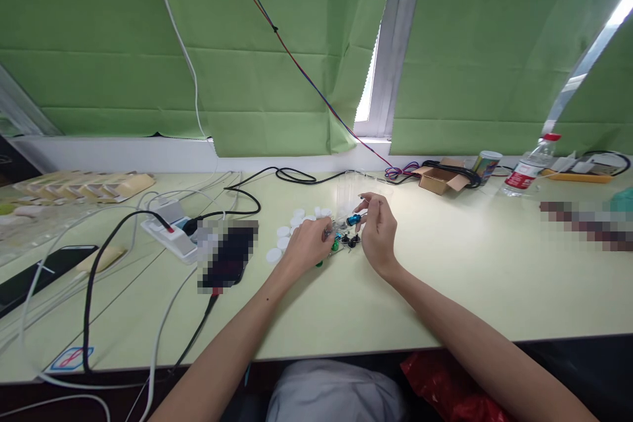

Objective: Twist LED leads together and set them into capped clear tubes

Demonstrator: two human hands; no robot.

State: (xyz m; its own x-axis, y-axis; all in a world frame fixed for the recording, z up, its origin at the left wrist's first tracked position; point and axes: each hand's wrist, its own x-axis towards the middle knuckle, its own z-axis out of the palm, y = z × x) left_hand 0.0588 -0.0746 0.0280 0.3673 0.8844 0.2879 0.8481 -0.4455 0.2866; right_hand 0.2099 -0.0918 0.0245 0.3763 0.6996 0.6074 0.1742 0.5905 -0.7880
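Blue piece [353, 219], dial centre, between the hands near mid-table. Who's got it?

Right hand [378, 229], at 4 o'clock. From my remote seat I read the fingertips as pinched on its end, likely so most of the body stays uncovered.

Left hand?

At 8 o'clock, palm down, fingers curled over small clear bits [328, 231]. Clamped or just resting, I can't tell; knuckles block me. Hands are apart from each other, blue piece in the gap.

Loose stuff, quick?

Black pieces [351, 241] at 6, a green piece [335, 245] at 7. All bunched close under the fingers, I'd say for short reach.

White discs [283, 232]?

At 9, beyond the left hand, spread out on the table [469, 290]. Probably kept to one side so they don't mix with the small parts.

And 12?

Something clear [343, 188], maybe a plastic container; too faint for me. Small box [439, 178] at 2, flaps open, well apart, likely out of the way of the elbows.

Logged.
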